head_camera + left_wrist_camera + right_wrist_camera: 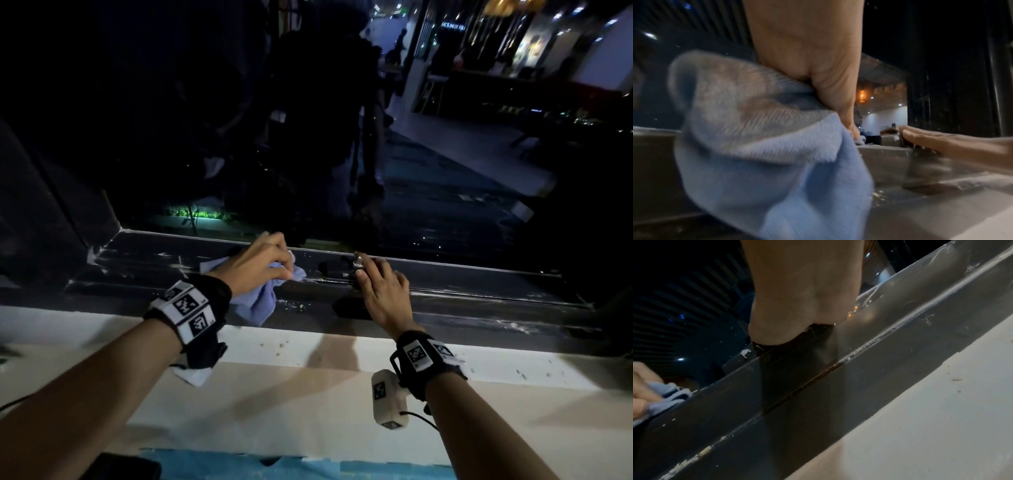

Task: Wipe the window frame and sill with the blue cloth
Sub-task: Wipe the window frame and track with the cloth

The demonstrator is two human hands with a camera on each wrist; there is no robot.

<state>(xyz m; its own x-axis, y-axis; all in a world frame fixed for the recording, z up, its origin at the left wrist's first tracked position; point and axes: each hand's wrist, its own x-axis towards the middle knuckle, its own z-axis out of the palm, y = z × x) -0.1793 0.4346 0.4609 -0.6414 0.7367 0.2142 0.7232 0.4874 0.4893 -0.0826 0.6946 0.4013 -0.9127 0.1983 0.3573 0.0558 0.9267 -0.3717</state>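
My left hand [255, 265] grips the blue cloth [258, 301], fingers curled round its bunched upper part. The cloth lies on the dark window frame [462, 301], its loose end hanging down toward the white sill [342, 394]. My right hand [382, 291] rests flat on the frame, just beside the cloth, fingers straight, holding nothing; its fingertips lie at a small metal knob [358, 262]. White specks lie on the frame between cloth and right hand.
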